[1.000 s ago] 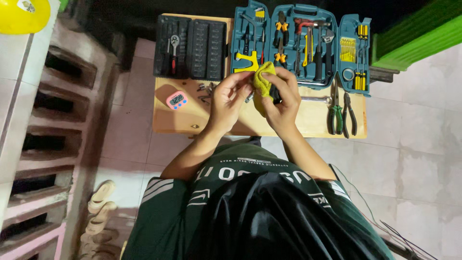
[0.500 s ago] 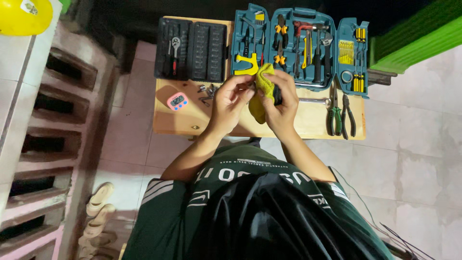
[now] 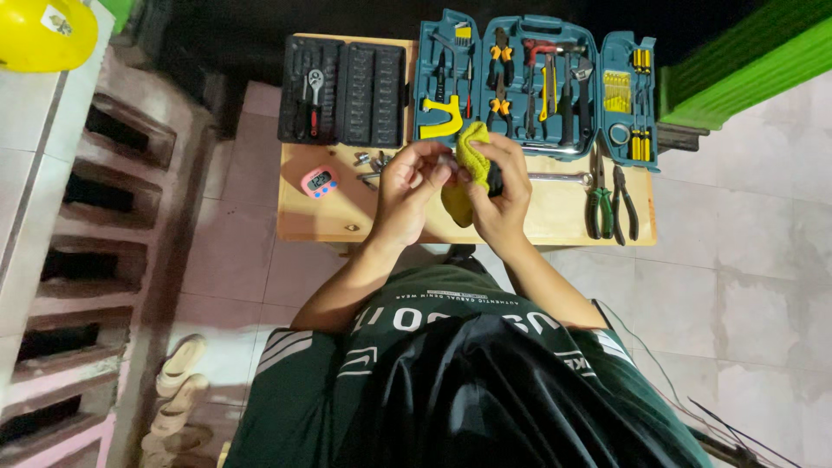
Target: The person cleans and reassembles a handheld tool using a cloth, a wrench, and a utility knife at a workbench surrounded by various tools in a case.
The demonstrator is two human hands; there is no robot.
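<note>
Head cam: both hands, L (image 3: pixel 412 186) & R (image 3: pixel 503 195), grip yellow cloth (image 3: pixel 468 152).

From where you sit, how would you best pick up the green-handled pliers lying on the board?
Take the green pliers by the handles, which point toward the person at the near edge of the wooden board. Come from the right hand's side. The jaws point away toward the tool case, and black pliers lie close beside, so pinch from above rather than sideways.

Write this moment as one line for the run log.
left hand: pinches small metal part | right hand: holds yellow cloth against it | wooden table: open teal tool case, pink timer
</note>
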